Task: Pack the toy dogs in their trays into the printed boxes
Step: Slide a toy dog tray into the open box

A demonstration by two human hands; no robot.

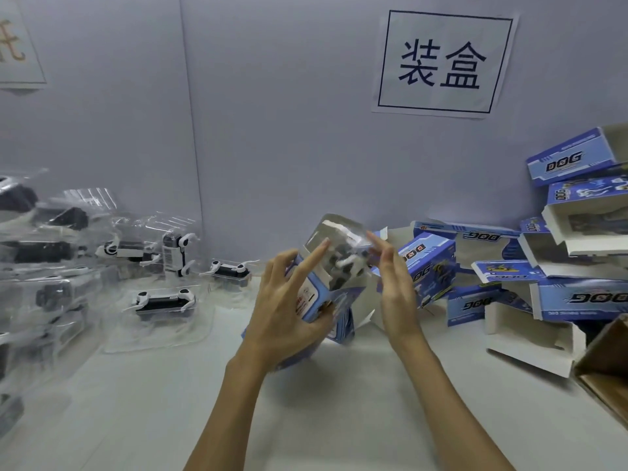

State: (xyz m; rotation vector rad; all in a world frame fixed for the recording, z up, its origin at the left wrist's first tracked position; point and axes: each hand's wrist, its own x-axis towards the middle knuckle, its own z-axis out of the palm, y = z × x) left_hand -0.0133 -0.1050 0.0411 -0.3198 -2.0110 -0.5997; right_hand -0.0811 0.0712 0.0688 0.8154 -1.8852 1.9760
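Fingers (307,263) press glossy rectangular box (319,300), clear tray (339,239).

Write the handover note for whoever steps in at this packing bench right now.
Left hand grips the blue printed box from below, forefinger straight. Right hand, fingers straight, pushes on the clear tray with the toy dog, which is only partly in the box.
Left: seat the tray, close the flaps. More trayed dogs wait on the left; empty DOG boxes are piled on the right.

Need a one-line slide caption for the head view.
Left hand holds printed box while right hand pushes in trayed toy dog.
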